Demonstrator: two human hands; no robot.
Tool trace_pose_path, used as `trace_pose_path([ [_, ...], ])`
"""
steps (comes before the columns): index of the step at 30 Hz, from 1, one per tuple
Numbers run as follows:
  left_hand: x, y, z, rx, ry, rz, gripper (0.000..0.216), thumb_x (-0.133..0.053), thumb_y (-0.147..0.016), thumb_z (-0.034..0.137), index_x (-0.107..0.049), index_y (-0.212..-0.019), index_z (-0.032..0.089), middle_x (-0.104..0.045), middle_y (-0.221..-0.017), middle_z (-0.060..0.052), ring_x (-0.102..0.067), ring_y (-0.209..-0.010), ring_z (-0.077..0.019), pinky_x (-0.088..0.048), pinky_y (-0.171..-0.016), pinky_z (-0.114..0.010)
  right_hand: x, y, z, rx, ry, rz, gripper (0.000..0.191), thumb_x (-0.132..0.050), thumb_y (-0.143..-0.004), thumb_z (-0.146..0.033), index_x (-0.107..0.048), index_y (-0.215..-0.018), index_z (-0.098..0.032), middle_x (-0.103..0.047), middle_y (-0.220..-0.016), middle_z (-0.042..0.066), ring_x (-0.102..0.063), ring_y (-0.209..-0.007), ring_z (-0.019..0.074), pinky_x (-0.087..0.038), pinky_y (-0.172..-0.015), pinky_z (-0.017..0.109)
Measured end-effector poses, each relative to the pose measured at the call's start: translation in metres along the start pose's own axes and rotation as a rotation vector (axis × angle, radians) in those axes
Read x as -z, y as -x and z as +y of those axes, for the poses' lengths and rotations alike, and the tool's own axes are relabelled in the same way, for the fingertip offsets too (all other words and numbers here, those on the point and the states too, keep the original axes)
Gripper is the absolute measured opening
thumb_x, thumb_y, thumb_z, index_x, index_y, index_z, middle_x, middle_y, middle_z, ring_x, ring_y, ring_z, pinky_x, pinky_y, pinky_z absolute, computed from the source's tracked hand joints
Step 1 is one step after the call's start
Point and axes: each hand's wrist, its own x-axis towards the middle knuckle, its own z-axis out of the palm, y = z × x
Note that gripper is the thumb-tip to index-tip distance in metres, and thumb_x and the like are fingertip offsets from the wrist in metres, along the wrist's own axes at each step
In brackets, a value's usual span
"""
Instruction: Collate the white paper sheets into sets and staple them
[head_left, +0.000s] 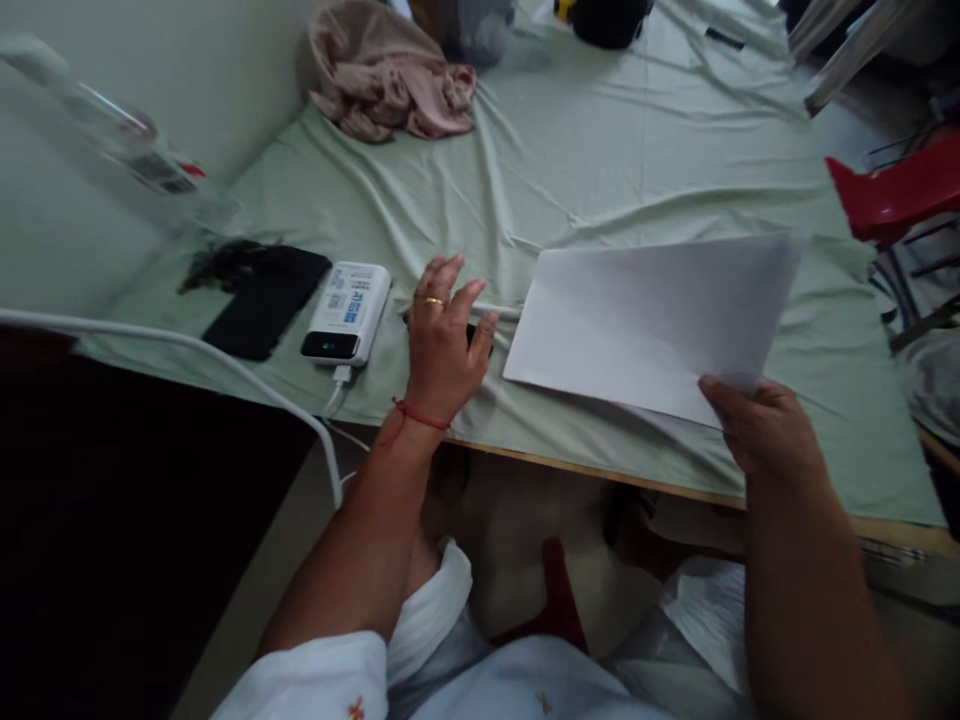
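Note:
A white sheet of paper (645,320) lies partly lifted over the pale green bedsheet (600,160). My right hand (765,430) pinches the paper's near right corner. My left hand (446,340), with a gold ring and a red wrist thread, rests on the sheet with fingers spread, over a small dark object (474,333) that is mostly hidden. A white power bank (347,312) with a cable lies just left of that hand.
A black phone or case (262,298) lies left of the power bank. A crumpled pink cloth (390,80) sits at the far left by the wall. A red chair (896,190) stands at the right. The wooden bed edge (600,470) runs below my hands.

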Motion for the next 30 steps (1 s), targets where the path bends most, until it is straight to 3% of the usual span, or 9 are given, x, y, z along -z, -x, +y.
trace_pose_path([
  [4,-0.020,0.001,0.019,0.023,0.480,0.099,0.043,-0.063,-0.127,0.057,-0.081,-0.146,0.023,-0.082,-0.162,-0.019,-0.080,-0.150,-0.0342,-0.074,-0.116,-0.046,0.029,-0.004,-0.007,-0.127,-0.064,0.064,0.047,-0.120,-0.045,-0.028,-0.085,-0.077,-0.024,-0.084,-0.084,0.003,-0.072,-0.074,0.0195,-0.062,-0.066,0.031],
  [8,-0.049,0.003,0.034,0.130,0.838,0.056,0.059,-0.084,-0.111,0.073,-0.082,-0.144,0.024,-0.086,-0.152,-0.019,-0.083,-0.138,-0.0309,-0.072,-0.102,-0.037,0.043,-0.009,-0.008,-0.130,-0.149,0.183,0.061,-0.121,-0.027,-0.036,-0.081,-0.072,-0.027,-0.083,-0.079,0.001,-0.071,-0.067,0.0205,-0.064,-0.058,0.034],
  [11,-0.060,0.001,0.043,0.247,0.991,-0.122,0.059,-0.100,-0.095,0.071,-0.087,-0.127,0.023,-0.093,-0.131,-0.014,-0.086,-0.119,-0.0284,-0.070,-0.099,-0.037,0.042,-0.012,-0.007,-0.133,-0.197,0.221,0.066,-0.119,-0.017,-0.027,-0.082,-0.072,-0.025,-0.086,-0.081,0.002,-0.072,-0.065,0.0201,-0.069,-0.062,0.038],
  [14,-0.060,-0.001,0.051,0.326,0.997,-0.260,0.052,-0.107,-0.085,0.067,-0.085,-0.096,0.022,-0.087,-0.092,-0.005,-0.077,-0.087,-0.0212,-0.063,-0.081,-0.031,0.038,-0.018,0.002,-0.119,-0.221,0.196,0.068,-0.120,-0.020,-0.028,-0.085,-0.078,-0.024,-0.086,-0.081,0.003,-0.076,-0.067,0.0242,-0.073,-0.070,0.044],
  [18,-0.060,-0.004,0.056,0.425,0.863,-0.206,0.063,-0.112,-0.075,0.068,-0.069,-0.070,0.023,-0.061,-0.065,0.005,-0.048,-0.063,-0.0109,-0.037,-0.059,-0.025,0.032,-0.028,0.022,-0.046,-0.190,0.204,0.062,-0.121,-0.036,-0.044,-0.086,-0.084,-0.024,-0.081,-0.075,0.001,-0.077,-0.072,0.0251,-0.069,-0.071,0.040],
  [21,-0.064,-0.006,0.058,0.483,0.849,-0.177,0.075,-0.111,-0.074,0.077,-0.060,-0.064,0.024,-0.048,-0.061,0.008,-0.037,-0.061,-0.0094,-0.029,-0.056,-0.025,0.030,-0.036,0.034,0.020,-0.174,0.226,0.056,-0.118,-0.047,-0.047,-0.085,-0.086,-0.024,-0.082,-0.079,-0.002,-0.071,-0.071,0.0181,-0.064,-0.069,0.032],
  [24,-0.068,-0.008,0.063,0.505,0.943,-0.243,0.074,-0.112,-0.071,0.083,-0.068,-0.073,0.023,-0.061,-0.069,0.005,-0.053,-0.067,-0.0124,-0.044,-0.060,-0.024,0.028,-0.043,0.037,0.094,-0.205,0.290,0.048,-0.113,-0.055,-0.046,-0.082,-0.084,-0.023,-0.079,-0.079,-0.003,-0.065,-0.069,0.0138,-0.058,-0.066,0.028],
  [26,-0.069,-0.009,0.066,0.513,0.959,-0.308,0.071,-0.117,-0.066,0.078,-0.074,-0.080,0.023,-0.067,-0.073,0.004,-0.057,-0.067,-0.0130,-0.046,-0.058,-0.024,0.026,-0.048,0.037,0.112,-0.255,0.331,0.048,-0.111,-0.054,-0.046,-0.080,-0.082,-0.023,-0.077,-0.077,-0.004,-0.064,-0.067,0.0139,-0.059,-0.066,0.030],
  [30,-0.075,-0.012,0.066,0.575,0.931,-0.345,0.071,-0.119,-0.067,0.072,-0.067,-0.073,0.024,-0.057,-0.063,0.007,-0.043,-0.055,-0.0094,-0.034,-0.049,-0.023,0.022,-0.053,0.036,0.096,-0.324,0.340,0.049,-0.111,-0.050,-0.042,-0.081,-0.084,-0.023,-0.080,-0.081,-0.003,-0.067,-0.068,0.0146,-0.066,-0.071,0.033],
])
